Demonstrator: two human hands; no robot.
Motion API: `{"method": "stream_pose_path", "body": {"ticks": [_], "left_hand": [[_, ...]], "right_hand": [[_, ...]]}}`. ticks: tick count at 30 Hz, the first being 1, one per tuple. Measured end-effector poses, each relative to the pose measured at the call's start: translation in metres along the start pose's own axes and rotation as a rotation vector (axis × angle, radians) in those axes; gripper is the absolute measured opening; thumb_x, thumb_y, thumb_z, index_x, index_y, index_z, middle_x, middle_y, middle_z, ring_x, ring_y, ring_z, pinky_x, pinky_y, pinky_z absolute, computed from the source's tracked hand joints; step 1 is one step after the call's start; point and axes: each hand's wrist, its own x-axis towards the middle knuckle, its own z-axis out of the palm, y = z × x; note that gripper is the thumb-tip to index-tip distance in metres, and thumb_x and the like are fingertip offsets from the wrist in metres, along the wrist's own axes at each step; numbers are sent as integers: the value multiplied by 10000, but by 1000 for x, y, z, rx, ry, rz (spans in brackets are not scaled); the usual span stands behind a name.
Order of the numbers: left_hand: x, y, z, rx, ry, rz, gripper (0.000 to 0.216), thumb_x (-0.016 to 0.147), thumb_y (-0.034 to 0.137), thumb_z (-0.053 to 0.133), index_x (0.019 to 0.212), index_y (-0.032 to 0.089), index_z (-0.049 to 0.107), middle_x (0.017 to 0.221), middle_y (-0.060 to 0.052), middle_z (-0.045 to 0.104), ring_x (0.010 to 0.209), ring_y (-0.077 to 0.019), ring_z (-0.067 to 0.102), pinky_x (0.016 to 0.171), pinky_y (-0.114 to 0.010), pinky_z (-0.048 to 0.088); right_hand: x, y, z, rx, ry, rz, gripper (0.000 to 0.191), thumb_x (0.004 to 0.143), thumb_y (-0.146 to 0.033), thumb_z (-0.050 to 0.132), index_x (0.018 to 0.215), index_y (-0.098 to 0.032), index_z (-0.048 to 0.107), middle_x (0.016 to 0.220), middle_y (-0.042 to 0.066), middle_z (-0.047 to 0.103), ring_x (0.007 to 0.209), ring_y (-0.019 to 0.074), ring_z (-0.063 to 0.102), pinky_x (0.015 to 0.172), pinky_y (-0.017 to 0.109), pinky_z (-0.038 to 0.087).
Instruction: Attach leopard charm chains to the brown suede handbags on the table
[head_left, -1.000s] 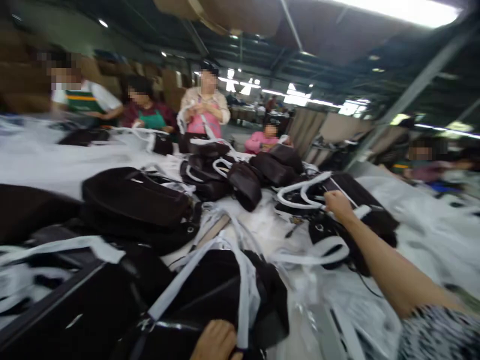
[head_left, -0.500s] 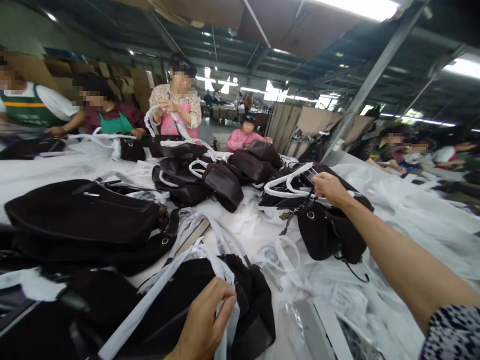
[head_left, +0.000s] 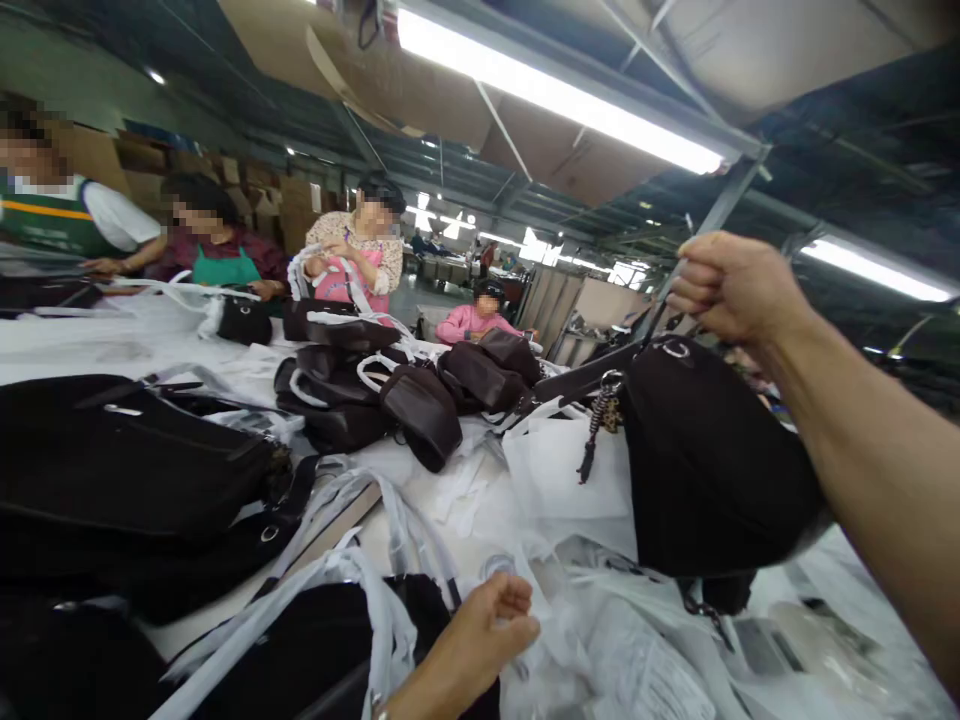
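Note:
My right hand [head_left: 727,285] is closed on the strap of a black handbag [head_left: 712,460], which hangs raised at the right. A metal charm [head_left: 596,425] dangles from the bag's side. My left hand [head_left: 487,630] is at the bottom middle, its fingers loosely bent and the thumb apart, with nothing visible in it. Close beside its wrist lies another black bag [head_left: 300,630], whose handles are wrapped in white paper [head_left: 337,560].
Large black bags [head_left: 135,450] lie at the left, smaller dark bags [head_left: 420,410] in the middle. Clear plastic bags [head_left: 630,650] cover the table's right front. Several co-workers, one in a pink apron [head_left: 345,285], are across the table. A lit tube lamp [head_left: 555,90] hangs overhead.
My right hand has lifted the black handbag up off the pile and nearer to me. My left hand has moved right, away from the wrapped handles. The view has shifted.

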Motion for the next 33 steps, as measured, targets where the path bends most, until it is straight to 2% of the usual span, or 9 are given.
{"method": "stream_pose_path", "body": {"ticks": [3, 5, 8, 10, 14, 17, 21, 28, 33], "left_hand": [[-1, 0, 9, -198, 7, -88, 715, 648, 539, 793, 1219, 182, 553, 1289, -167, 536, 1178, -306, 526, 970, -445, 428], [-12, 11, 11, -354, 11, -178, 866, 606, 584, 811, 1317, 217, 479, 1414, -185, 432, 1255, -342, 471, 932, -461, 451], [-40, 40, 4, -574, -2, -166, 930, 680, 587, 773, 1442, 265, 347, 1504, -174, 336, 1366, -347, 367, 957, -484, 442], [-59, 62, -8, -675, 11, -94, 978, 707, 581, 764, 1492, 292, 257, 1533, -168, 303, 1421, -330, 299, 1015, -496, 408], [-86, 98, -43, -836, 93, 75, 903, 700, 563, 786, 1441, 310, 336, 1519, -145, 340, 1438, -330, 280, 1044, -545, 397], [-101, 111, -71, -995, 106, 151, 609, 792, 581, 691, 1261, 225, 536, 1458, -142, 419, 1386, -332, 360, 1033, -574, 426], [-119, 111, -98, -1120, 196, 155, 507, 878, 605, 558, 1210, 223, 586, 1356, -102, 544, 1224, -274, 524, 1026, -543, 453], [-139, 98, -117, -1185, 526, 41, 277, 971, 348, 476, 1182, 217, 600, 1148, -80, 685, 997, -228, 672, 902, -461, 540], [-157, 109, -116, -1147, 522, 160, 357, 778, 148, 689, 1130, 145, 636, 1020, -103, 742, 941, -246, 712, 912, -403, 549]], "right_hand": [[-8, -62, 4, 120, -169, -156, 380, 847, -258, 199, 516, -140, 55, 428, -150, 305, 454, -122, 248, 504, 300, 191], [-14, -93, 4, 161, -141, -206, 263, 793, -225, 95, 621, -123, -76, 474, -114, 461, 495, -142, 272, 495, 349, 206], [-22, -121, 11, 208, -111, -235, 202, 769, -193, 78, 741, -120, -108, 569, -84, 591, 531, -145, 291, 495, 383, 213], [-30, -130, 24, 225, -151, -218, 301, 825, -208, 165, 704, -142, -102, 482, -91, 507, 500, -133, 267, 488, 357, 188], [-55, -131, 69, 252, -264, -145, 452, 885, -194, 438, 507, -180, 190, 381, -147, 194, 380, -74, 172, 476, 272, 83], [-79, -126, 106, 334, -437, -115, 374, 910, -164, 490, 568, -208, 348, 388, -145, 197, 348, -21, 162, 451, 252, 64], [-114, -126, 142, 458, -694, -109, 292, 916, -178, 530, 643, -212, 433, 413, -131, 226, 362, 18, 157, 424, 234, 77], [-174, -155, 176, 548, -888, -152, 134, 920, -212, 527, 788, -215, 543, 435, -124, 178, 388, 46, 109, 414, 222, 107], [-208, -167, 180, 642, -912, -160, 70, 899, -249, 576, 836, -220, 586, 471, -110, 134, 415, 58, 100, 412, 230, 116]]}}
